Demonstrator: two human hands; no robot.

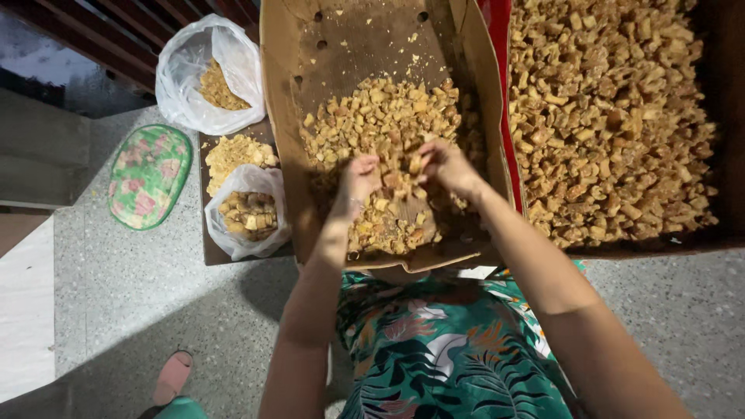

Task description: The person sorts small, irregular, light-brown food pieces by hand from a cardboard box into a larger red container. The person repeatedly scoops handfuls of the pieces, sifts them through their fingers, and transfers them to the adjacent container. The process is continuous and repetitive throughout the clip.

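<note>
Cardboard tray: a brown cardboard box [365, 46], opened flat, is seen from the head camera lying on the person's lap and sloping away; holes are punched in its far wall.
Pieces in the tray: a heap of small golden-brown chunks [380, 120] is spread over the middle of the box, with crumbs scattered above it.
Left hand [358, 180]: it is curled narrowly over the near part of the heap, fingers bent down into the chunks; some pieces appear to be pinched, but exactly what is gripped cannot be told.
Right hand [446, 167]: it is held just beside the left one, fingers closed loosely on a few chunks lifted slightly off the heap.
Big box: a second, larger box [725, 124] is set to the right, filled almost to the rim with the same kind of chunks [613, 116]; a red edge [500, 93] is seen between the two boxes.
Bags: a clear plastic bag [240, 221] holding darker chunks is placed left of the tray, and a white bag [182, 70] with crumbly brown matter is set further back.
Loose pile: a pale crumbly pile [237, 154] is laid between the two bags on a dark board.
Cushion: a green oval cushion with pink flowers [147, 177] is lying on the speckled floor [178, 310].
Clothing: a green leaf-patterned garment [442, 349] is worn.
Foot: a pink sandal [172, 376] is seen at the lower left.
</note>
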